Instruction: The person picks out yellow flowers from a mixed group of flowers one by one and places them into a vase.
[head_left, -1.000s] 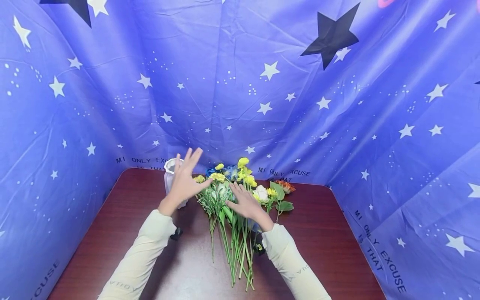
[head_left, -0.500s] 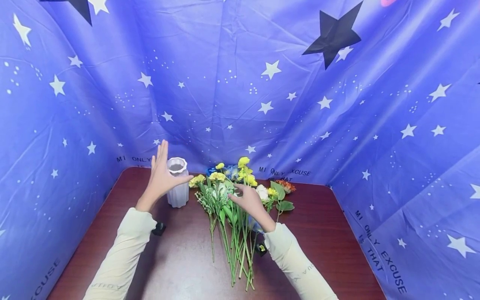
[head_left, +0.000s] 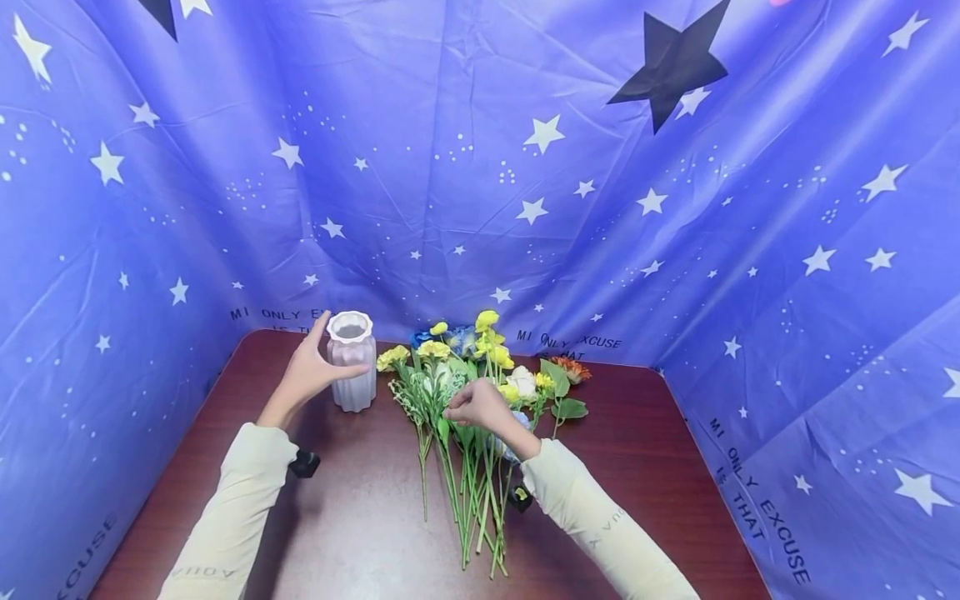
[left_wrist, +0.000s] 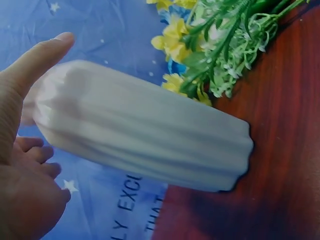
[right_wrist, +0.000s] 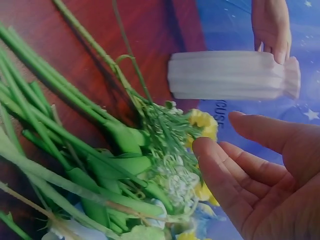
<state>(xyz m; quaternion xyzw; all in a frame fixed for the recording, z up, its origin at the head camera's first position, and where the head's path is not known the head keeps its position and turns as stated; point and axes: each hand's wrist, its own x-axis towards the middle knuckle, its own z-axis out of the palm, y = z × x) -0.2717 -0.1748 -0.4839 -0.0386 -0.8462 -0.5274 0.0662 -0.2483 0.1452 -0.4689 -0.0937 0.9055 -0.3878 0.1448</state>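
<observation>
A pale, ribbed vase (head_left: 360,393) with a scalloped rim stands upright at the back left of the table. My left hand (head_left: 302,379) is around its upper part, thumb across the front and fingers to the far side. In the left wrist view the thumb is straight beside the vase (left_wrist: 150,125), with space between palm and vase. My right hand (head_left: 487,407) hovers over a pile of long-stemmed flowers (head_left: 433,350), fingers bent loosely. The right wrist view shows a gap between thumb and fingers, nothing held, green stems (right_wrist: 55,100) close by.
A white flower (head_left: 522,383), green leaves (head_left: 570,409) and an orange flower (head_left: 573,370) lie at the pile's right. Stems point toward the front of the brown table (head_left: 375,533). A blue star-printed curtain (head_left: 420,167) surrounds it.
My left hand has moved left from in front of the vase, then lowered around its side. My right hand has drawn its fingers in from spread to loosely bent over the flowers.
</observation>
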